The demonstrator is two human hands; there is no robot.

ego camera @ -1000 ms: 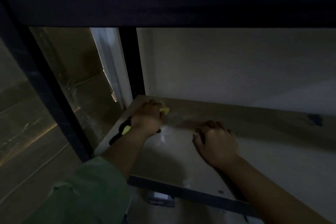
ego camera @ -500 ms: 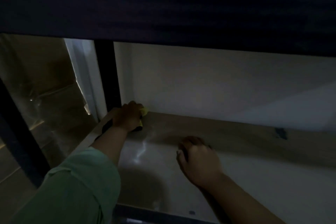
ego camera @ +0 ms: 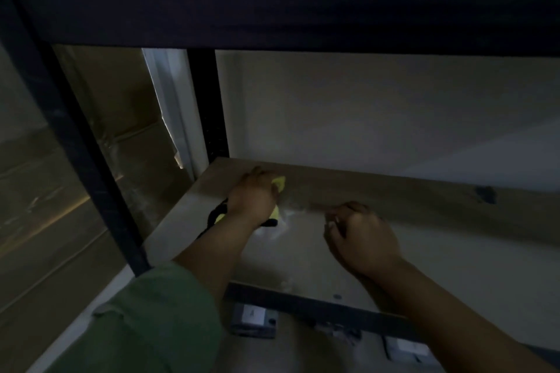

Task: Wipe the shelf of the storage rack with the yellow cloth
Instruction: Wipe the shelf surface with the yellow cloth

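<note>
1. Shelf (ego camera: pixel 439 254): we see its pale board in dim light, running from the left rear corner out to the right, with a brownish band along the back edge against the wall (ego camera: pixel 378 118).
2. The cloth (ego camera: pixel 279 183) lies on the shelf near the left rear corner, mostly covered by our left hand (ego camera: pixel 253 198); yellow shows past the fingers and under the palm, with a dark part by the wrist.
3. Our left hand lies over the cloth with its fingers curled down onto it, pressing it to the board.
4. Our right hand (ego camera: pixel 362 239) rests on the shelf just right of the cloth, apart from it, its fingers curled under; we cannot tell whether it holds anything.
5. A green sleeve (ego camera: pixel 151 318) covers our left upper arm; both forearms are bare.
6. A dark beam (ego camera: pixel 288 3) of the rack crosses above, and dark posts (ego camera: pixel 69 136) stand at the left front and left rear.
7. A dark smudge (ego camera: pixel 486 194) marks the brown band far to the right.
8. Below the front rail (ego camera: pixel 318 303) we see small grey boxes (ego camera: pixel 254 319) on the floor.
</note>
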